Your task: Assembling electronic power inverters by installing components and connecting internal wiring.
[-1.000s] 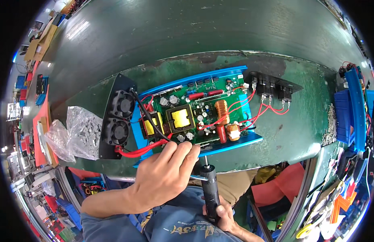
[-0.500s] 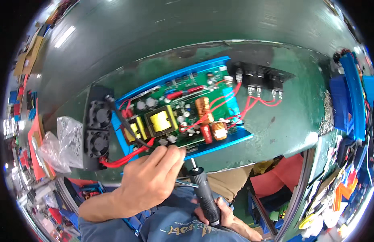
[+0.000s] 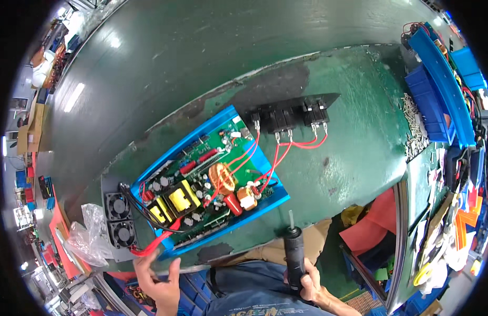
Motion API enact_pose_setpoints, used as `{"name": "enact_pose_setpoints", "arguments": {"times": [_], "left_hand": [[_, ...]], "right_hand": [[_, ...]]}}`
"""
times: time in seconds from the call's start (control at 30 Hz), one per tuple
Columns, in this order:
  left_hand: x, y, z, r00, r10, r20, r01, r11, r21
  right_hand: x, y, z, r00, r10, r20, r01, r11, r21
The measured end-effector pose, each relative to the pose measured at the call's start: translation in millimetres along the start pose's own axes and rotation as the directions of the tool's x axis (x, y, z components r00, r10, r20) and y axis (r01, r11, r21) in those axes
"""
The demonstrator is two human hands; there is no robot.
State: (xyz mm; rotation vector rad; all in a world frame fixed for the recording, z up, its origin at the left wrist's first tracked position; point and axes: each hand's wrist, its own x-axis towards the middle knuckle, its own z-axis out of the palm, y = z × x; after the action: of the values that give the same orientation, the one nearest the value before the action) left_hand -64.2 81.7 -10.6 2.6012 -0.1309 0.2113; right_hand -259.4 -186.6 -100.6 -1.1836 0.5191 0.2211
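My right hand (image 3: 310, 282) clamped on black screwdriver (image 3: 294, 258), left hand (image 3: 160, 284) fingers apart, seemingly touching red wire (image 3: 154, 245), beside circuit board (image 3: 202, 189)

On the green workbench (image 3: 360, 158) lies a blue metal tray (image 3: 275, 203) holding a green circuit board (image 3: 202, 189), crowded with yellow transformers, a copper coil and dark capacitors. Red wires (image 3: 286, 145) run from the board to a black socket panel (image 3: 294, 113) lying flat just beyond it. At the tray's near-left end sits a black plate with two small fans (image 3: 117, 224), beside a crumpled clear plastic bag (image 3: 86, 237). The left hand (image 3: 160, 287) hovers by the tray's corner near a thick red cable (image 3: 154, 243), fingers loosely curled. The right hand (image 3: 310, 287) grips a black electric screwdriver (image 3: 294, 253) upright, its bit just short of the tray's near edge. Blue bins (image 3: 428, 89) stand at the right.
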Motion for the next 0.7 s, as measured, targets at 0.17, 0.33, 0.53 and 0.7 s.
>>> {"name": "enact_pose_setpoints", "arguments": {"times": [0.17, 0.33, 0.53, 0.7], "left_hand": [[4.4, -12.3, 17.4, 0.99, 0.038, 0.135, -0.033, 0.999, -0.034], [10.3, -29.6, 24.8, 0.987, 0.16, -0.007, -0.16, 0.981, -0.106], [24.2, -23.2, 38.9, 0.989, 0.127, 0.074, -0.107, 0.968, -0.226], [11.3, -39.2, -4.0, 0.995, 0.092, 0.037, -0.081, 0.966, -0.244]], "right_hand": [[17.1, -10.8, 1.6, 0.994, 0.017, -0.107, -0.006, 0.995, 0.101], [24.8, -14.2, 4.8, 0.984, 0.005, -0.181, 0.016, 0.994, 0.111], [29.5, -10.7, 11.1, 0.956, -0.088, -0.281, 0.101, 0.994, 0.033], [31.9, -17.6, 23.8, 0.957, -0.094, -0.276, 0.103, 0.995, 0.016]]}}
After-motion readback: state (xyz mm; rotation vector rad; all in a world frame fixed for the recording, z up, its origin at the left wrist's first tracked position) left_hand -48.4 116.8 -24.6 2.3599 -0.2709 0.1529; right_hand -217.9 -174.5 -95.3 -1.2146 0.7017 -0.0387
